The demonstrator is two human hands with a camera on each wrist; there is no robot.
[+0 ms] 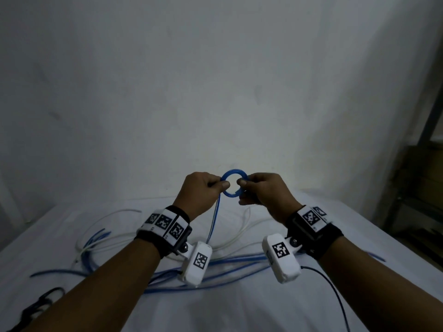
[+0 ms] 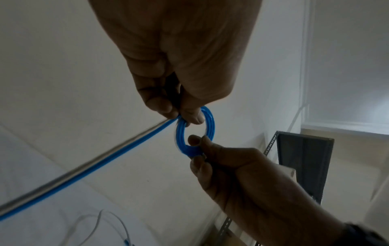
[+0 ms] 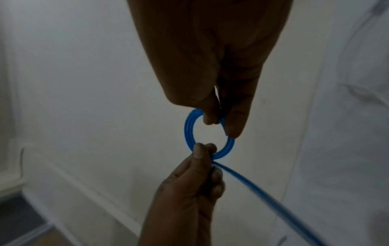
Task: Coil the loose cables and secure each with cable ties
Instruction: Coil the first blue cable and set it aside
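Observation:
A small ring of coiled blue cable hangs in the air above the white table, held between both hands. My left hand pinches the ring's left side with thumb and forefinger, and my right hand pinches its right side. The loose tail of the blue cable runs from the left hand's pinch down to the table. The left wrist view shows the coil with several turns and the tail leading off to the left. From the right wrist, the coil sits between both pinches.
More blue cables and thin white cables lie tangled across the table under my wrists. Black scissors rest at the near left edge. A metal shelf stands to the right, and a bare wall is behind.

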